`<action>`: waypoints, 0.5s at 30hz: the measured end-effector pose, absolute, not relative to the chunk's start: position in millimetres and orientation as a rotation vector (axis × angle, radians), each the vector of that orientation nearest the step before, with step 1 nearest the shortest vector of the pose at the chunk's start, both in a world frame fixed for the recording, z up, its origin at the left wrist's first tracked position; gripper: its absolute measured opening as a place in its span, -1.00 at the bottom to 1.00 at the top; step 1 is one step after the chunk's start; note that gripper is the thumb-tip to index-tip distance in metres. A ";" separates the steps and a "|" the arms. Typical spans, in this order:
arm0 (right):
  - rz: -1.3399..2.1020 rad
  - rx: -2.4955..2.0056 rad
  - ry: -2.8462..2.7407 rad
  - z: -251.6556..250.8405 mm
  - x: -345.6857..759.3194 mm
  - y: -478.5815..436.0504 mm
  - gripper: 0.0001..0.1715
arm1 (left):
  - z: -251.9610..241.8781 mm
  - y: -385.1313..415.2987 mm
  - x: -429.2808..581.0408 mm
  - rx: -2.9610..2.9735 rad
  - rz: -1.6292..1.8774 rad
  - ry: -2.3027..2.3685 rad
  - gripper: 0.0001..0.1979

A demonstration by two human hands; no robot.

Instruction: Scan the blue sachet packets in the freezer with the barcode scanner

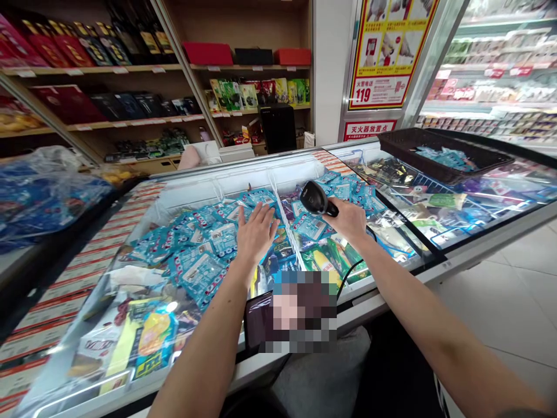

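My right hand (349, 222) is closed round the handle of a black barcode scanner (314, 198), its head tilted toward the left over the packets. A black cable (348, 273) hangs below that hand. My left hand (257, 233) lies flat with fingers stretched out, over blue printed packets (204, 273) spread in a heap across the glass top of a chest freezer (150, 181). More blue packets (311, 226) lie under the scanner. At the freezer's near edge stands a dark tablet-like screen (257, 325), partly hidden by a blurred patch.
A black tray (487, 168) with several blue packets sits on the freezer at the back right. Plastic-wrapped blue goods (39, 191) lie at the left. Behind are stocked wooden shelves (143, 121), a dark box-shaped object (277, 129) and a fire-safety poster (387, 52).
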State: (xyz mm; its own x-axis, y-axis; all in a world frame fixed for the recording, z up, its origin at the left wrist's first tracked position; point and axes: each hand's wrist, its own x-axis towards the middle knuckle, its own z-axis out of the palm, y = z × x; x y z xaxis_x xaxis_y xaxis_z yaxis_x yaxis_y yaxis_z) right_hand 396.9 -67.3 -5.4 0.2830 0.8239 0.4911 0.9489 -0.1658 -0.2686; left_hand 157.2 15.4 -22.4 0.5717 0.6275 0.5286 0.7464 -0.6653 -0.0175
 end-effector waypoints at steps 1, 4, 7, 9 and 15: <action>-0.313 -2.038 -1.583 -5.1 396.8 -67.2 -0.58 | -19.9 14.0 158.5 -2.636 -0.687 -1.026 -0.54; -0.303 -2.048 -1.587 -4.8 396.7 -66.8 -0.58 | -15.7 11.3 162.4 -2.851 -0.554 -0.665 -0.56; -0.307 -2.043 -1.590 -4.7 396.1 -66.8 -0.58 | -16.7 11.3 163.7 -2.948 -0.521 -0.533 -0.60; -0.309 -2.039 -1.589 -4.8 395.6 -66.9 -0.59 | -18.8 12.2 162.5 -2.971 -0.565 -0.539 -0.63; -0.294 -2.059 -1.597 -6.5 395.8 -66.4 -0.59 | -21.8 12.4 159.1 -2.893 -0.693 -0.752 -0.65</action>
State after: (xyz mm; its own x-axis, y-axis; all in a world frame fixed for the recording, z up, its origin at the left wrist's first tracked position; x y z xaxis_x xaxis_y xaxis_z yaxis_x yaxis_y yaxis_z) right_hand 395.8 -66.4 -6.5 0.2837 0.8376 0.4668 0.9490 -0.1754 -0.2620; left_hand 159.1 12.4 -21.8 0.7781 0.4450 0.4434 0.4780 -0.8773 0.0416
